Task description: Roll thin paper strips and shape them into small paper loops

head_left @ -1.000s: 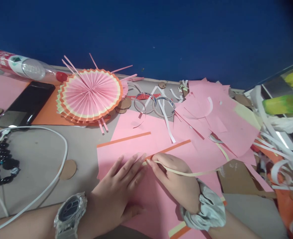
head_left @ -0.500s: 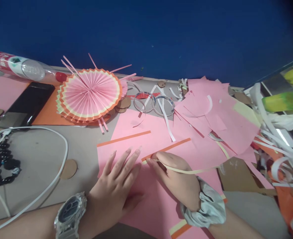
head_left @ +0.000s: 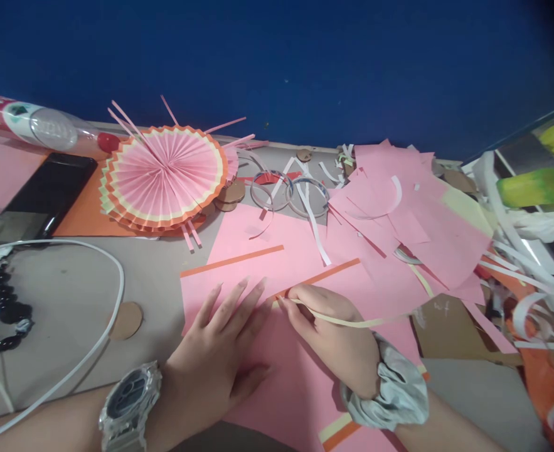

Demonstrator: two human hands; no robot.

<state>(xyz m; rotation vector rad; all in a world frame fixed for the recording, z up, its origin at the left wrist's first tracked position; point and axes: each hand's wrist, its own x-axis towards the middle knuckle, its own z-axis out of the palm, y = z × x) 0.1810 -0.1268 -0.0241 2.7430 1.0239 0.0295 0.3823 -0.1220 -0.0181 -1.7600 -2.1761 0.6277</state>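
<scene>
My left hand (head_left: 215,358) lies flat with fingers spread on a pink sheet of paper (head_left: 295,395). Its index fingertip is close to the left end of an orange strip (head_left: 326,273) stuck slantwise on the sheet. My right hand (head_left: 328,333) pinches a thin pale yellow paper strip (head_left: 352,322) near one end, right against the lower edge of that orange strip. The free end of the yellow strip curves away to the right over the hand. Another orange strip (head_left: 232,261) runs along the sheet farther up. Yellow and orange bands (head_left: 340,433) edge the sheet near the bottom.
A pleated pink paper rosette (head_left: 166,179) stands at the back left by a phone (head_left: 41,194) and a plastic bottle (head_left: 36,125). Tape rolls (head_left: 307,196) and pink paper scraps (head_left: 399,207) lie behind. A white cable (head_left: 121,276) loops at left, near a cardboard disc (head_left: 127,320).
My left index finger has shifted slightly toward the left end of the slanted orange strip. My right hand keeps its pinch on the yellow strip. The view has moved a little.
</scene>
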